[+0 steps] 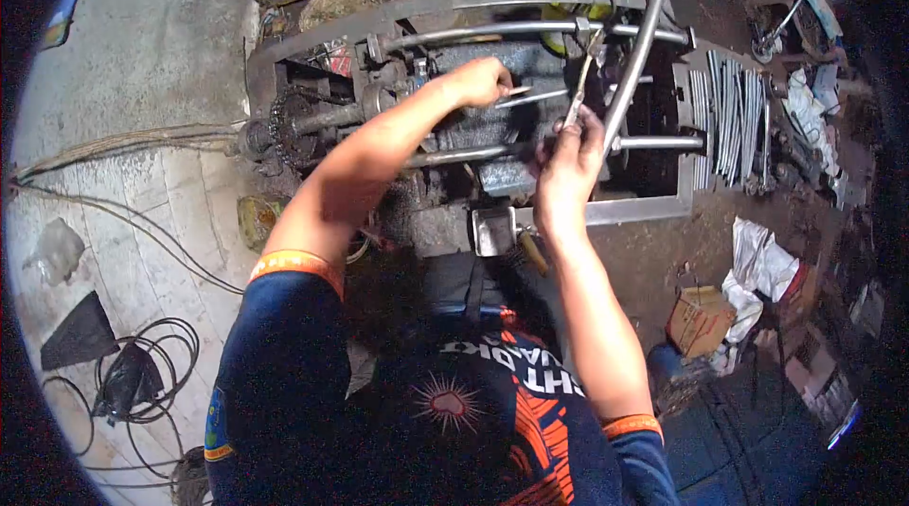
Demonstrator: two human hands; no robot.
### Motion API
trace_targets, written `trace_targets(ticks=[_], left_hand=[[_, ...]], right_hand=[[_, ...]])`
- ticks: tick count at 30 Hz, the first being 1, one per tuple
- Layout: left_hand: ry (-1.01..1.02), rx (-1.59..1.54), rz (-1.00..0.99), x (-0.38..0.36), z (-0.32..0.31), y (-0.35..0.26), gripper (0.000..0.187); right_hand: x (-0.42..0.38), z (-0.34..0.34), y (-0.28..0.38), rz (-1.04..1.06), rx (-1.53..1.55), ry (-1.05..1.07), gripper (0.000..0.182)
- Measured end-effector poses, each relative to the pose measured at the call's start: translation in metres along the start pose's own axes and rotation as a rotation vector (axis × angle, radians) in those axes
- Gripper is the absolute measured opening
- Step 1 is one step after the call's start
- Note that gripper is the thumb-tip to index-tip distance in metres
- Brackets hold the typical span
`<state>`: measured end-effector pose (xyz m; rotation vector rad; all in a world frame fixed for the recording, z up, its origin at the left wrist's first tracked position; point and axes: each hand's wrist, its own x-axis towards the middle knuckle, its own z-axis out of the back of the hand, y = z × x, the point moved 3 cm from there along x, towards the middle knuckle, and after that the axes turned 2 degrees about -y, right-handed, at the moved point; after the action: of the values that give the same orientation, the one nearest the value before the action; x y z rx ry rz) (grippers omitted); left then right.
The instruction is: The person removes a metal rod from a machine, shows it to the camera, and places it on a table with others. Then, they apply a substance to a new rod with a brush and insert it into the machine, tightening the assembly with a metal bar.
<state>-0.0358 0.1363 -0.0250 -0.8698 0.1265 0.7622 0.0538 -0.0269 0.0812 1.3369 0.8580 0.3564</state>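
My left hand (pixel 481 83) is closed over the middle of the metal frame, fingers curled. A short, pale, thin tip sticks out beyond them; I cannot make out what it is. A thin bright rod (pixel 535 98) lies just past it. My right hand (pixel 573 151) is closed at the frame's right part. From it rises a long, slightly curved grey metal tube (pixel 640 52), slanting up and to the right. A slim brush-like tool (pixel 581 83) with a pale handle also stands up from the same fingers. Below both hands run the frame's parallel round bars (pixel 521 29).
A bundle of metal rods (pixel 729 118) lies right of the frame. A small metal box (pixel 494 232) sits at the near edge. Yellow containers (pixel 559 14) stand behind the bars. Cables (pixel 142 142) cross the left floor; a cardboard box (pixel 701 321) is at right.
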Motion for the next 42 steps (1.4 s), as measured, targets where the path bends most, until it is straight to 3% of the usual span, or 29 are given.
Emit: trace_targets(ticks=[12,14,16,18,24,28,29,32,34,37,42], left_hand=[[0.202,-0.094,0.007,0.015,-0.005,0.020,0.025],[0.191,-0.065,-0.006,0.014,-0.002,0.014,0.025],[0.170,-0.076,-0.044,0.017,-0.006,0.018,0.022],[0.151,-0.092,-0.079,0.019,-0.008,0.021,0.020],[0.134,-0.144,-0.046,0.016,-0.013,0.021,0.024],[0.148,-0.039,-0.049,0.015,-0.011,0.015,0.022],[0.166,-0.097,-0.059,0.016,-0.012,0.017,0.022],[0.153,-0.208,-0.076,0.015,-0.015,0.021,0.022],[0.127,-0.259,-0.076,0.017,-0.020,0.027,0.022],[0.057,-0.150,-0.162,0.020,-0.022,0.029,0.022],[0.199,-0.131,-0.045,0.021,-0.013,0.020,0.025]], right_hand=[[-0.003,-0.004,-0.001,-0.002,0.116,-0.072,0.025],[0.004,0.000,-0.014,0.128,-0.036,-0.104,0.026],[0.000,-0.005,-0.007,0.083,-0.027,-0.096,0.028],[-0.006,-0.010,0.000,0.301,-0.296,-0.144,0.029],[-0.029,-0.008,-0.022,0.408,-0.576,0.098,0.029],[-0.029,0.018,-0.062,0.271,-0.691,0.122,0.029],[-0.028,0.027,-0.070,0.442,-0.733,0.096,0.030],[-0.022,0.049,-0.065,0.129,-0.794,0.115,0.039],[-0.012,0.059,-0.069,0.138,-0.855,0.116,0.046],[-0.004,0.066,-0.070,0.330,-0.869,0.119,0.047],[0.003,0.064,-0.070,0.260,-0.880,0.143,0.046]])
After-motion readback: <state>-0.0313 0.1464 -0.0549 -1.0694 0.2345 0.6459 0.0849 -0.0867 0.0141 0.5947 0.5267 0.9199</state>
